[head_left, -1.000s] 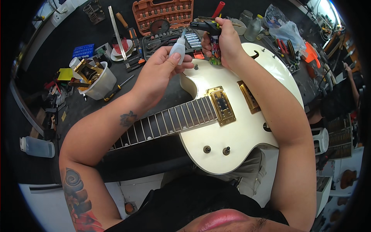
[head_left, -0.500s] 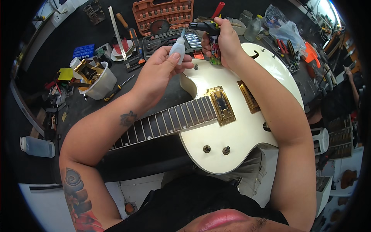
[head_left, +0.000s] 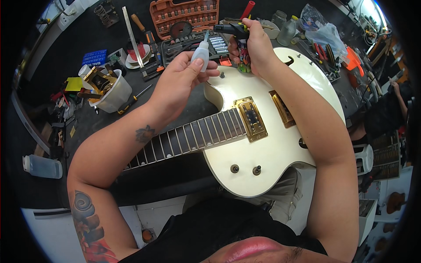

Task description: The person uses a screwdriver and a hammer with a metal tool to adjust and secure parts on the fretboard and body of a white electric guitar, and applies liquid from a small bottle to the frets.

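Observation:
Pinched in my left hand (head_left: 177,81) is a small white squeeze bottle (head_left: 200,56), upright and slightly tilted, its thin tip pointing up. My right hand (head_left: 259,49) is wrapped round a torch lighter (head_left: 231,30) with a black nozzle and a colourful body. The nozzle points left, close to the bottle's tip; no flame can be made out. Below both hands lies a cream electric guitar (head_left: 232,171) without strings. Its fretted neck (head_left: 188,139) runs left under my left forearm, and gold-framed pickups (head_left: 251,119) sit in its top.
An orange socket case (head_left: 186,13) stands open behind my hands. At left are a white tub (head_left: 118,94) of gold hardware, a screwdriver (head_left: 133,100) and a liquid-filled container (head_left: 43,166). Glass jars (head_left: 287,31) and a plastic bag (head_left: 324,37) lie back right. Another person (head_left: 388,109) is at far right.
Both hands keep their hold. The bottle and the torch lighter have shifted only very slightly, a touch to the left and up.

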The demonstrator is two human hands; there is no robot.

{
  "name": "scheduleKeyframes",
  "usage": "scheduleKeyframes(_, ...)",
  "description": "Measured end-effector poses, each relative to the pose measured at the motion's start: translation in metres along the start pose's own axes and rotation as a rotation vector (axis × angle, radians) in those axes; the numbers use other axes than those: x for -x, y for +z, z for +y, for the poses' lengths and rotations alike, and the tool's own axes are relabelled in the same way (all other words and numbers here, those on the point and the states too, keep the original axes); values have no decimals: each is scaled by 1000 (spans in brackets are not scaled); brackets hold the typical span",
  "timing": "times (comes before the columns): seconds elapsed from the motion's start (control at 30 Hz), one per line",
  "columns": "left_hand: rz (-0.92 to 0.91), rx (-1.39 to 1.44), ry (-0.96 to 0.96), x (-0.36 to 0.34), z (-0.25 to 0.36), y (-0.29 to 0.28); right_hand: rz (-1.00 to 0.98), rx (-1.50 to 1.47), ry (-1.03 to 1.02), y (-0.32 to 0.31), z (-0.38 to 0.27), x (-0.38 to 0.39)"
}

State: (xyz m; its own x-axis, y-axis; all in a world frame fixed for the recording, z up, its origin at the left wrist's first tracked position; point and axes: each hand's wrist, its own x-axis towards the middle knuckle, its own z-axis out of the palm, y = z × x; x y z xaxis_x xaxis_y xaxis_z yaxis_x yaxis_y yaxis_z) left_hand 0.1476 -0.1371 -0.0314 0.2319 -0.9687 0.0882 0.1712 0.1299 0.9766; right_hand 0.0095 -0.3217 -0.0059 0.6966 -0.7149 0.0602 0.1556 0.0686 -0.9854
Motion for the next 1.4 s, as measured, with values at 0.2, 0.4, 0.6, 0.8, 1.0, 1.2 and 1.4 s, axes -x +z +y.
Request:
scheduleKeyframes(0.2,4,-9,-11,0,2,1,-11,-15,-18,-3,1,-2)
scheduleKeyframes(0.4,2,-14,-10,1,1,0,8,-28,-36,-2,2,-2)
scheduleKeyframes(0.6,3,-16,-14,0,1,0,-18,-71,-32,-7,8,-8)
scheduleKeyframes(0.8,5,-19,-18,0,1,1,-19,-81,-21,-9,8,-8)
scheduleKeyframes(1.0,2,-11,-9,1,1,0,-3,-67,-18,-2,1,-2)
scheduleKeyframes(1.2,78,87,-40,1,2,1,62,-163,-38,0,1,-5)
scheduleKeyframes(1.4,103,89,-55,1,4,5,84,-239,-43,-6,0,-6)
